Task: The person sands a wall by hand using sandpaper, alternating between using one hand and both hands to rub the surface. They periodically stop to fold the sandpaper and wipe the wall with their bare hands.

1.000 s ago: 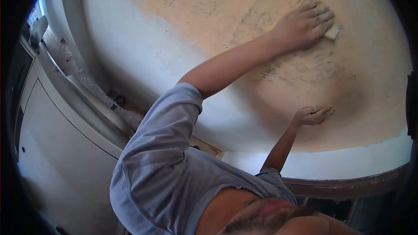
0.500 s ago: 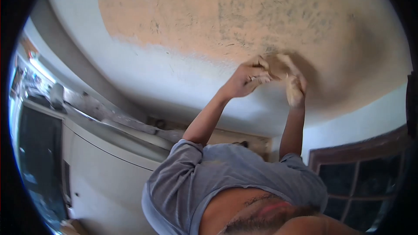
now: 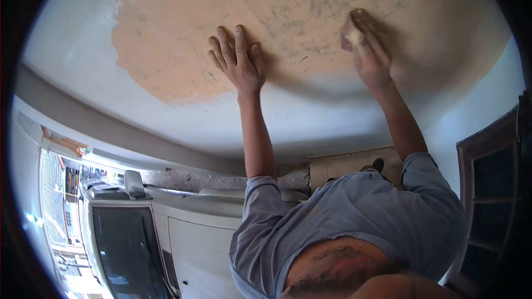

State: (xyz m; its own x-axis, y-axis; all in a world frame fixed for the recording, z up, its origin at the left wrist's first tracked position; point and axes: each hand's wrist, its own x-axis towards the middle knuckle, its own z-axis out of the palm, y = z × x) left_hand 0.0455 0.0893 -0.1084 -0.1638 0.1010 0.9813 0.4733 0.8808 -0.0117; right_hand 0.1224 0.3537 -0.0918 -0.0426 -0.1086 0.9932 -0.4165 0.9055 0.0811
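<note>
Overhead, a peach-coloured plaster patch (image 3: 266, 16) with dark scuffs spreads over the smooth white ceiling (image 3: 72, 44). One hand (image 3: 237, 61) lies flat and open against the patch, fingers spread, holding nothing. The other hand (image 3: 367, 50) presses a small pale sanding block (image 3: 352, 37) onto the scuffed area, fingers closed over it. Rubbing well here likely calls for even pressure, the block kept flat, and short overlapping strokes. Which hand is left or right cannot be told for sure from this inverted view.

Left hand (image 3: 238, 63) on wall (image 3: 166, 33), right hand (image 3: 368, 55) beside
</note>
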